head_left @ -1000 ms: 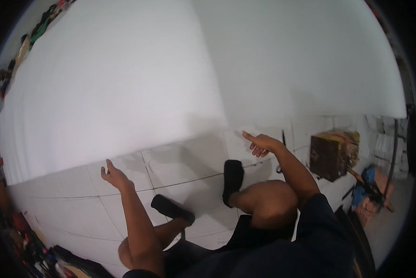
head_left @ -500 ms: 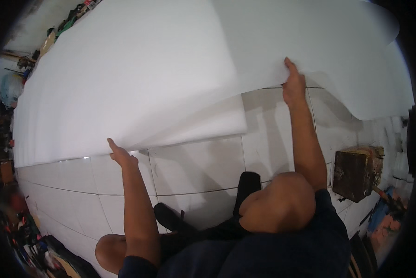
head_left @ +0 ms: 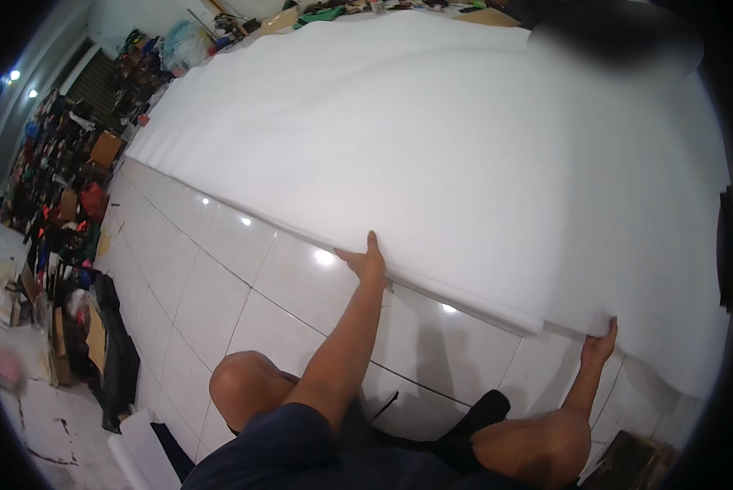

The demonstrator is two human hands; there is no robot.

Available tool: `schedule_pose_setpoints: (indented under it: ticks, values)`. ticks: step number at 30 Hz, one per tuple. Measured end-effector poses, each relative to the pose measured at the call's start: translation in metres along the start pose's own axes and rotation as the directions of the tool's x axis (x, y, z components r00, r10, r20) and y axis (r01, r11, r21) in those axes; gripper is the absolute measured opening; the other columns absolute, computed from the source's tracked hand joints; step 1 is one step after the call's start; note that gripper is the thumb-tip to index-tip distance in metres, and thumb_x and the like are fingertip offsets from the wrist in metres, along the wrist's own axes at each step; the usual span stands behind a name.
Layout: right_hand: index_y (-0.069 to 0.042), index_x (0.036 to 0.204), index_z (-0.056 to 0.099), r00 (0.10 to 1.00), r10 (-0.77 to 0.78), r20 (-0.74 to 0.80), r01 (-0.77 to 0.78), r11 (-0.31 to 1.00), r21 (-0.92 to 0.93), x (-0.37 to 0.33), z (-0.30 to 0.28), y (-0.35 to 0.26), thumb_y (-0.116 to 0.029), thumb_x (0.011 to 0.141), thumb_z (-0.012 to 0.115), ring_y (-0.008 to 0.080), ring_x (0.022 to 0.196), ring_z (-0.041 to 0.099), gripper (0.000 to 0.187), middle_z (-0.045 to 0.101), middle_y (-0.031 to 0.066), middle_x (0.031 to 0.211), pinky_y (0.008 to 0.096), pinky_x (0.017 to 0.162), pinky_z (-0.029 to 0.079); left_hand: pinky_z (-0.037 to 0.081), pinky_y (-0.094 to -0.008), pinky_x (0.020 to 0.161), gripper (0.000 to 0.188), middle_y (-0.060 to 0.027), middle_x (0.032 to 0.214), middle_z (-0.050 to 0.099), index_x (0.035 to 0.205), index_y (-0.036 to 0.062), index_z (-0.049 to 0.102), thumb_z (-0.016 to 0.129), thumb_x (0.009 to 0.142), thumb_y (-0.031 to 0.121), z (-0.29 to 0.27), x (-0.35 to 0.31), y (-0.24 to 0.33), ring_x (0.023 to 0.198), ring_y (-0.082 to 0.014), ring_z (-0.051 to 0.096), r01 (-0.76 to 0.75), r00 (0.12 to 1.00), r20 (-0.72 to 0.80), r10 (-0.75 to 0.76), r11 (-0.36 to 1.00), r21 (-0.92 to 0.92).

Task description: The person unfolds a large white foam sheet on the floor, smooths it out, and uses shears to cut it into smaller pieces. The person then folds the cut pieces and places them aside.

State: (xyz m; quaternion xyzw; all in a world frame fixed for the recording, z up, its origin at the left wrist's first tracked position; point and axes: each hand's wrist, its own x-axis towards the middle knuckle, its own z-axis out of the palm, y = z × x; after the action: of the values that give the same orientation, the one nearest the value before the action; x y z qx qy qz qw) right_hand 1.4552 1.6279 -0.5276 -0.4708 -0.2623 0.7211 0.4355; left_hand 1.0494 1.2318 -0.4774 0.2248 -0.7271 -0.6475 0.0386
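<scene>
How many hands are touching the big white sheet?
2. The left hand presses on the near edge of the white sheet at mid picture. The right hand grips that edge at lower right.

Cluttered room edges around a tiled floor
Glossy white floor tiles [head_left: 219, 269]; piled boxes and bags [head_left: 64, 204] along the left; a dark wooden box [head_left: 636, 465] lower right.

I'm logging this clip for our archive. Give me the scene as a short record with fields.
Setting: white tiled floor, clutter along the left wall
Main thing: large white foam sheet spread on the floor
Left hand: flat on the sheet's near edge
Right hand: gripping the sheet's near edge
Posture: crouched, knees bent
</scene>
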Motion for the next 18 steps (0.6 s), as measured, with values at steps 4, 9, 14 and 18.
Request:
schedule_pose_setpoints:
  ticks: [4, 9, 14, 18]
  values:
    - [0.0, 0.135, 0.053, 1.0, -0.008, -0.021, 0.006, 0.995, -0.104, 0.008, -0.005, 0.005, -0.035, 0.094, 0.067, 0.0276, 0.12, 0.057, 0.055, 0.058, 0.013, 0.131, 0.0432, 0.101, 0.048, 0.031, -0.0423, 0.118, 0.103, -0.0259, 0.157, 0.024, 0.156, 0.001, -0.008, 0.07, 0.091, 0.019, 0.004, -0.001, 0.002, 0.142, -0.0374, 0.034, 0.011, 0.997, -0.072, -0.006, 0.997, 0.077]
    - [0.002, 0.131, 0.054, 0.997, 0.07, -0.045, -0.076, 0.985, -0.155, 0.009, -0.019, 0.032, -0.035, 0.093, 0.07, 0.0272, 0.117, 0.058, 0.055, 0.059, 0.0143, 0.129, 0.0424, 0.097, 0.05, 0.025, -0.0478, 0.121, 0.104, -0.033, 0.158, 0.013, 0.156, -0.0013, -0.01, 0.066, 0.092, 0.033, -0.003, 0.01, -0.014, 0.147, -0.0441, 0.021, -0.005, 0.995, -0.099, 0.015, 0.995, 0.098]
    - [-0.001, 0.12, 0.058, 0.982, 0.102, -0.157, -0.149, 0.931, -0.332, 0.01, -0.052, 0.024, -0.04, 0.089, 0.073, 0.0247, 0.091, 0.065, 0.052, 0.065, 0.0134, 0.108, 0.039, 0.074, 0.055, 0.023, -0.048, 0.122, 0.108, -0.0339, 0.159, 0.007, 0.154, -0.0038, -0.012, 0.067, 0.092, 0.038, 0.017, -0.013, 0.007, 0.148, -0.0448, 0.017, 0.055, 0.998, -0.04, -0.048, 0.975, 0.216]
    - [-0.003, 0.105, 0.059, 0.98, 0.004, -0.198, -0.085, 0.911, -0.403, -0.014, -0.03, 0.025, -0.046, 0.09, 0.07, 0.0215, 0.068, 0.062, 0.047, 0.066, 0.0119, 0.087, 0.0336, 0.056, 0.05, 0.02, -0.0479, 0.123, 0.113, -0.0353, 0.159, 0.004, 0.152, -0.0092, -0.012, 0.066, 0.092, 0.045, 0.003, 0.004, -0.001, 0.15, -0.0456, 0.012, -0.008, 1.0, -0.021, 0.016, 0.93, 0.368]
